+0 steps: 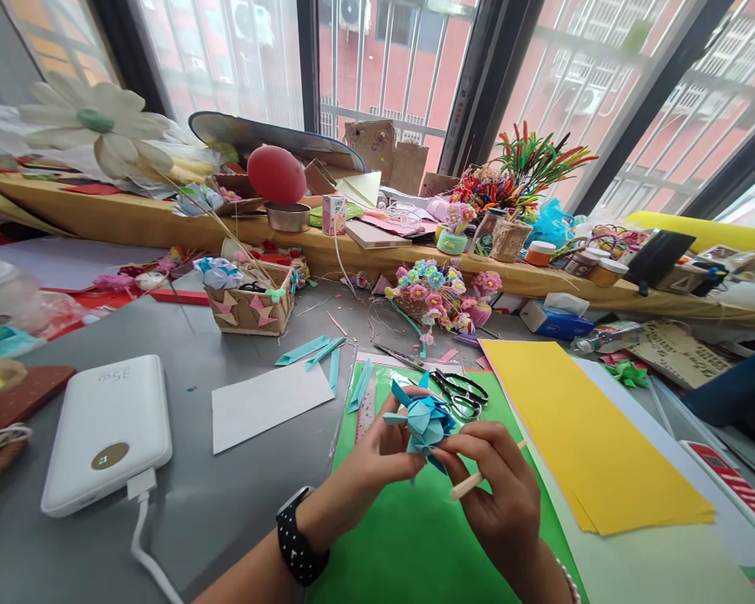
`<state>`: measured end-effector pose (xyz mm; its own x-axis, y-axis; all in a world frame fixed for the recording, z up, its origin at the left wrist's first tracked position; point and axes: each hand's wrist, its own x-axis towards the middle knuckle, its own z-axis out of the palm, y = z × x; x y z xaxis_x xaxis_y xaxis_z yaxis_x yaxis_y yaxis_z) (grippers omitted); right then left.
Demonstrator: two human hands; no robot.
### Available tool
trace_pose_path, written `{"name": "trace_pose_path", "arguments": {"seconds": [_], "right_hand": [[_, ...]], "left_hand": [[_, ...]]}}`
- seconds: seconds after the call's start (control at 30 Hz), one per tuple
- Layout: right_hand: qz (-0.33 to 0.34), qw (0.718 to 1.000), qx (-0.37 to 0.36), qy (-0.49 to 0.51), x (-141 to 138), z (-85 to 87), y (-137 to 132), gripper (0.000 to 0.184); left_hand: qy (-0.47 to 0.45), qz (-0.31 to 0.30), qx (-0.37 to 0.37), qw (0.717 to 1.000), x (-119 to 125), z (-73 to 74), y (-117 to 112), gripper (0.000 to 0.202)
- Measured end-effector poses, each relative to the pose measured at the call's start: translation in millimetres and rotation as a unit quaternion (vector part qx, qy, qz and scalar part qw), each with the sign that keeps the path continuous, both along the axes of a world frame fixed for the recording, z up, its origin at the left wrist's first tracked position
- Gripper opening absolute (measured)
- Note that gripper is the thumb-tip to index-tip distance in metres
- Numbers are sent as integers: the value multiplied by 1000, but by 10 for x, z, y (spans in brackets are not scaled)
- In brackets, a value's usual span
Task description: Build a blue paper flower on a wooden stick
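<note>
A blue paper flower (423, 419) is pinched between both of my hands above a green sheet (408, 537). My left hand (377, 457), with a dark watch on its wrist, grips the flower from the left. My right hand (497, 486) touches the flower's right side and also holds a thin wooden stick (471, 484) between its fingers. Black-handled scissors (459, 393) lie just beyond the flower on the green sheet.
Yellow sheets (579, 428) lie to the right, a white paper (268, 403) and teal paper strips (315, 351) to the left. A white power bank (110, 428) with its cable sits at left. Small baskets of paper flowers (252, 302) and craft clutter fill the back ledge.
</note>
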<state>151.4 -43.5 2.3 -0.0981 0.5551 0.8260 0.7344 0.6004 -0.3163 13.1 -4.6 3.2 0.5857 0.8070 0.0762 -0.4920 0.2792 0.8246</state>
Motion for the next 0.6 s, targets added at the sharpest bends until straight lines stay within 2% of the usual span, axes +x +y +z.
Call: {"name": "trace_pose_path", "arguments": {"seconds": [0.1,0.27,0.4,0.6], "right_hand": [[3,1000,0,-1,-3,2,-12,6],[-8,1000,17,1,-27,-12,-40,7],[-10,1000,22,10,-42,-18,-47,8],[-11,999,23,20,-45,-31,-47,8]], "left_hand": [[-11,-8,1,1000,-2,13,0,53],[2,-29,-9,1000,-20,-6,-2,49],[4,-16,-14,1000,-24,-31,-8,45],[17,-29,-22,999,-17,-25,-20,47]]}}
